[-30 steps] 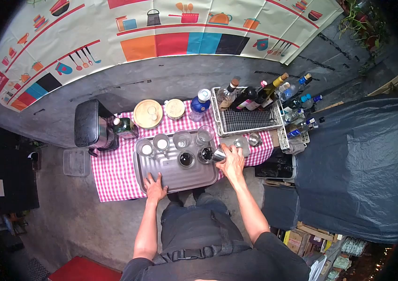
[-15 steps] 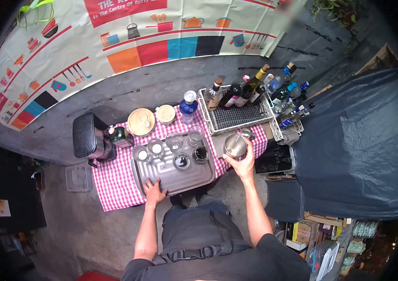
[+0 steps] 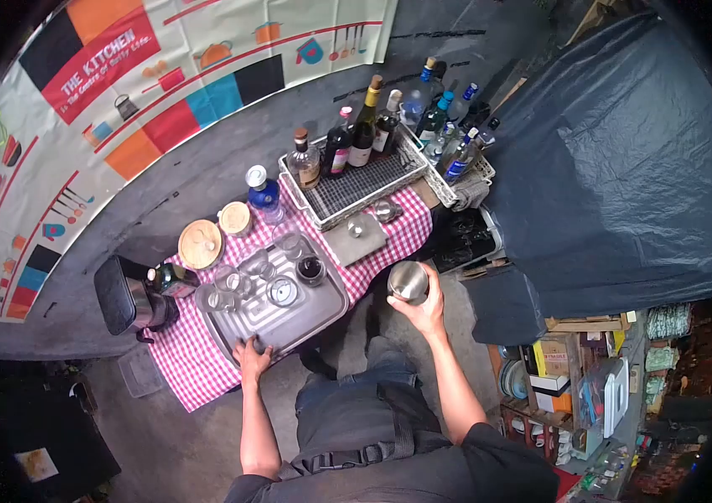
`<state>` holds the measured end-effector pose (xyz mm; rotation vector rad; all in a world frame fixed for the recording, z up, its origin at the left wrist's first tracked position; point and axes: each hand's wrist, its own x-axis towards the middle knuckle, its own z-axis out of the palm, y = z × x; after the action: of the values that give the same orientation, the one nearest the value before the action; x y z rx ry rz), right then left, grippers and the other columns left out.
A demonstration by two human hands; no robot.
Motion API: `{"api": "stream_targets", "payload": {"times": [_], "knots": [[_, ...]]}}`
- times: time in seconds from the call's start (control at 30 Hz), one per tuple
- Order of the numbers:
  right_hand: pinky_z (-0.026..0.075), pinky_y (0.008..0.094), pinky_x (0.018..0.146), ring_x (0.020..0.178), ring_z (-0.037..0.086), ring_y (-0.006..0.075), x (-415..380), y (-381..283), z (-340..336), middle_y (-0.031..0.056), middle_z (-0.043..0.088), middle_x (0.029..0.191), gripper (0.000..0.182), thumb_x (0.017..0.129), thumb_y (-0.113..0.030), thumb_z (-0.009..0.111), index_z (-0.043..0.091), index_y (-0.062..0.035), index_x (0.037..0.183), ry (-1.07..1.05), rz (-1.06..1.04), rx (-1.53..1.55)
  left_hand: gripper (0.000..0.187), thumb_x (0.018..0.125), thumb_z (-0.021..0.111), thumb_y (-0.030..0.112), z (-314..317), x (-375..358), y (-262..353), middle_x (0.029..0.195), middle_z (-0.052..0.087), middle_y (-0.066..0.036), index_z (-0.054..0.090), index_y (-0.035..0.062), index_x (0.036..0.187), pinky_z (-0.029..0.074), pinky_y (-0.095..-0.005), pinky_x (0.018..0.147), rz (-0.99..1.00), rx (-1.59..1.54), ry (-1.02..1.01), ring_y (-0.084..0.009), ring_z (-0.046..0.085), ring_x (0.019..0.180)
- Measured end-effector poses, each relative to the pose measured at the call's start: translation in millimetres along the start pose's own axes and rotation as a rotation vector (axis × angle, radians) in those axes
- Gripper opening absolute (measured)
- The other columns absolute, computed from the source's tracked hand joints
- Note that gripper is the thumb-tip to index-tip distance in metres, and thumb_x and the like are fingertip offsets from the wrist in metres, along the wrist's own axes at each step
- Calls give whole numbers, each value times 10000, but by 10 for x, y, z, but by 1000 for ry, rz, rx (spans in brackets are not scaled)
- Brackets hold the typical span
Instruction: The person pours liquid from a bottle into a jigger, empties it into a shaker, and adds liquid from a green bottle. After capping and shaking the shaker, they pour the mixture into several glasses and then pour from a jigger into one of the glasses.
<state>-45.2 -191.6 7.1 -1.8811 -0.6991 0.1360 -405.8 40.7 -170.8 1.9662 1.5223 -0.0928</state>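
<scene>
My right hand is wrapped around a metal shaker tin, held in the air off the front edge of the table. The tin's round end faces the camera; its contents cannot be made out. My left hand rests with fingers apart on the near rim of a grey-brown tray. Several clear glasses stand on this tray. One glass holds dark liquid, while another glass shows a bright reflection. Behind the tin, a small shiny metal piece lies on a grey mat.
A red-checked cloth covers the table. Bottles stand in a white wire basket at the back right. Along the back are a blue-capped bottle, wooden-lidded jars and a black appliance. Dark plastic sheeting hangs to the right.
The view has turned right. My right hand has brought the tin away from the grey mat, beyond the table's front edge. My left hand stays on the tray's rim.
</scene>
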Motion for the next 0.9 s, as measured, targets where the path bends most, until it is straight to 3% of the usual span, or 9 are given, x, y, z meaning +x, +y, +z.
{"api": "stream_targets", "payload": {"times": [0.13,0.2,0.23,0.3,0.33,0.37,0.43,0.63,0.9], "knots": [[533,417,978,1111,680,268,5,375,-271,137,687,1198,860,646,-202,958,503,-80,1365,-2,46,12,628,803,815,374,47,-149,157,1506,449,-283,650,95,1341,333,-515,1183,-81,-50,80,-453,361,1434],[535,418,975,1109,682,268,97,570,-420,138,689,1194,861,648,-201,958,498,-83,1366,-19,46,21,503,844,793,311,171,-286,258,1290,645,-236,680,56,1262,474,-466,1052,-103,-100,207,-383,598,1235],[535,423,975,1116,680,278,161,649,-500,143,684,1203,867,650,-204,958,490,-84,1371,-53,56,27,503,844,793,311,258,-390,304,1290,645,-236,680,56,1262,474,-466,1052,-115,-100,216,-383,598,1235],[534,428,974,1124,677,289,374,764,-648,147,680,1211,874,652,-206,958,483,-86,1375,-95,59,39,350,880,771,244,476,-520,447,961,738,-164,708,21,1141,553,-400,866,-72,-397,252,-291,713,913],[532,434,974,1137,670,302,448,797,-740,155,670,1226,874,652,-208,958,480,-84,1373,-116,49,6,252,893,772,199,644,-587,529,796,719,-86,710,0,1036,552,-331,750,11,-455,308,-183,670,720],[530,441,974,1150,664,315,506,839,-823,163,661,1241,875,652,-209,958,477,-82,1371,-137,41,-27,177,906,767,161,821,-604,577,767,683,-31,694,2,934,526,-288,705,-52,-593,213,-108,614,708],[524,452,971,1162,651,343,665,1011,-945,177,645,1254,866,654,-229,957,482,-77,1362,-191,67,-7,134,924,748,121,1135,-753,799,731,636,13,666,20,892,488,-258,644,-52,-716,172,-66,563,677],[523,487,954,1151,647,386,1071,1211,-1055,199,648,1252,868,645,-324,967,506,-83,1339,-224,-35,-195,169,961,725,126,1362,-1151,1647,725,545,54,606,38,880,431,-242,635,63,-884,91,-42,474,687],[551,478,877,1006,709,401,1702,1289,-714,225,707,1098,847,670,-339,957,499,-75,1332,-260,62,-49,296,1001,677,229,1048,-1162,2141,653,547,14,596,7,822,444,-285,616,-10,-644,113,-71,476,637]]}}
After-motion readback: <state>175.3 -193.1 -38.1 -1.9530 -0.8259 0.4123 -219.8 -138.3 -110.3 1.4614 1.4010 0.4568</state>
